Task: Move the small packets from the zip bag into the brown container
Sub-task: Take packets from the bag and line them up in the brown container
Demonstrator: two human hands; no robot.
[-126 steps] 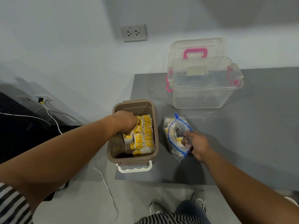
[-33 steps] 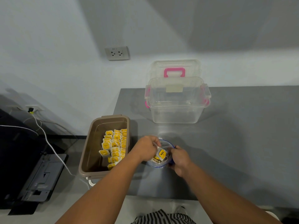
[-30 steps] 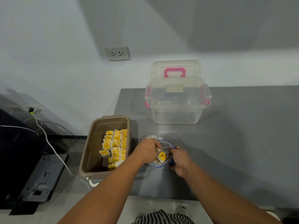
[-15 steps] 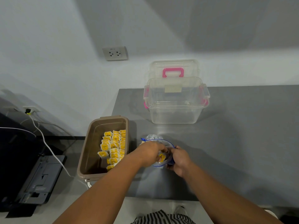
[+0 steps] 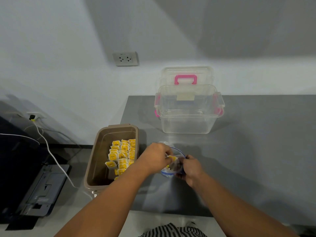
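Note:
A clear zip bag [image 5: 177, 165] with a blue seal stands open on the grey table, just right of the brown container [image 5: 100, 151]. My right hand [image 5: 192, 170] grips the bag's right rim. My left hand [image 5: 156, 157] is at the bag's mouth and pinches a small yellow-and-white packet [image 5: 171, 157] by its top. Several yellow tea packets [image 5: 122, 155] stand in rows along the right side of the brown container; its left half is bare. What else the bag holds is mostly hidden by my hands.
A clear plastic box [image 5: 189, 109] with pink latches stands at the back of the table, its lid with a pink handle [image 5: 185, 78] leaning on the wall. The table's left edge [image 5: 124, 110] is next to the container. Cables [image 5: 51, 154] and a black device [image 5: 34, 190] lie on the floor at left.
My left hand went from the brown container to the bag, reached inside, and now lifts a packet out at the bag's mouth. My right hand kept hold of the bag.

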